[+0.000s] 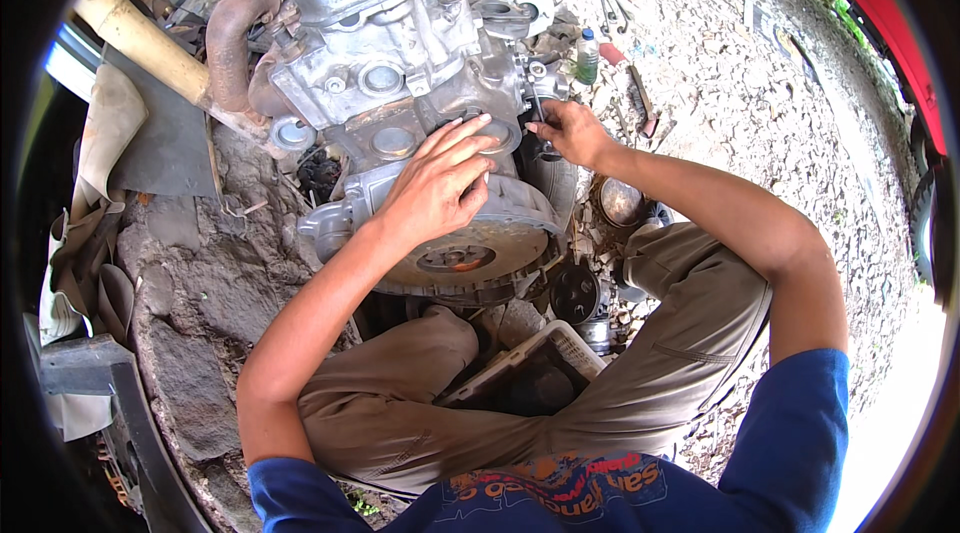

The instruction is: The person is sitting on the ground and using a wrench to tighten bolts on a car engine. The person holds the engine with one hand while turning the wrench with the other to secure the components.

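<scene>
A grey metal engine (350, 58) stands in front of me, its round flywheel (455, 258) facing my lap. My left hand (440, 178) lies on the rear of the block with fingers stretched out, just above the flywheel housing (375, 198), and holds nothing. At the engine's right side, my right hand (570, 133) is closed, thumb and fingers pinched beside a small fitting (545, 83). A thin metal piece shows at its fingertips; its kind is too small to make out. A rusty curved exhaust manifold (230, 38) is on the engine's left.
A plastic box (575, 348) sits between my legs. Dark round parts (577, 291) lie beside my right knee. To the right are gravel (730, 123), a green bottle (587, 58) and a red vehicle (880, 23). Rough rock (215, 313) and a pale pole (140, 38) are left.
</scene>
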`<state>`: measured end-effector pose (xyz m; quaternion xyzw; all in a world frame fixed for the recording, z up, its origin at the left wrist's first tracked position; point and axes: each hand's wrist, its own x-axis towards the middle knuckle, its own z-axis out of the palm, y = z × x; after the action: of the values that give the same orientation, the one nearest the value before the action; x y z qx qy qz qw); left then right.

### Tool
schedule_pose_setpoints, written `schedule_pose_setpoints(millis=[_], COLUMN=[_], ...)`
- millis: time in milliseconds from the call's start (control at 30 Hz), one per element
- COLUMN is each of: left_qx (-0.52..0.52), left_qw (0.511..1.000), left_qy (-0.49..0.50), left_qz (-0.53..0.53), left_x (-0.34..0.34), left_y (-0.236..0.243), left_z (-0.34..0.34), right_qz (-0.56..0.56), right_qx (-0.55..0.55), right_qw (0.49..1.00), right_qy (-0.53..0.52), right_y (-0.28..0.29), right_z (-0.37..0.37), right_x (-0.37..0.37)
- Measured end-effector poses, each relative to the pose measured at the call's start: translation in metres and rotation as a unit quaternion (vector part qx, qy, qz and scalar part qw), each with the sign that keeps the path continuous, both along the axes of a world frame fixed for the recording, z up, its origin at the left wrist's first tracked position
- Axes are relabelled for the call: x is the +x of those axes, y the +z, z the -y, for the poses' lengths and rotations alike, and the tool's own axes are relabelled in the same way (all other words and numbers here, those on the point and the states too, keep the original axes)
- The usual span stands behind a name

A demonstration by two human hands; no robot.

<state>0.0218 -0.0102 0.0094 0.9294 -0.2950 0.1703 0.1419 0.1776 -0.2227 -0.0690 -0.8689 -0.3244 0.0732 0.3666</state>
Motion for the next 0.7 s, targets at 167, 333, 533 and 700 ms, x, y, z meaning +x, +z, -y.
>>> schedule_pose_setpoints(millis=[167, 333, 533, 700], left_qx=[-0.007, -0.009, -0.011, -0.007], left_qw=[1.0, 1.0, 1.0, 1.0], left_qy=[-0.001, 0.001, 0.001, 0.007], left_qz=[-0.008, -0.009, -0.009, -0.009], left_x=[0.0, 0.0, 0.0, -0.001], left_y=[0.001, 0.0, 0.0, 0.001], left_z=[0.002, 0.001, 0.002, 0.001], right_qz=[-0.005, 0.03, 0.059, 0.064], right_qx=[-0.012, -0.012, 0.008, 0.038], right_qw=[1.0, 0.999, 0.998, 0.997], right_qy=[-0.002, 0.01, 0.012, 0.009], right_y=[-0.002, -0.006, -0.016, -0.022], right_z=[0.0, 0.001, 0.0, -0.006], right_x=[0.004, 0.011, 0.019, 0.017])
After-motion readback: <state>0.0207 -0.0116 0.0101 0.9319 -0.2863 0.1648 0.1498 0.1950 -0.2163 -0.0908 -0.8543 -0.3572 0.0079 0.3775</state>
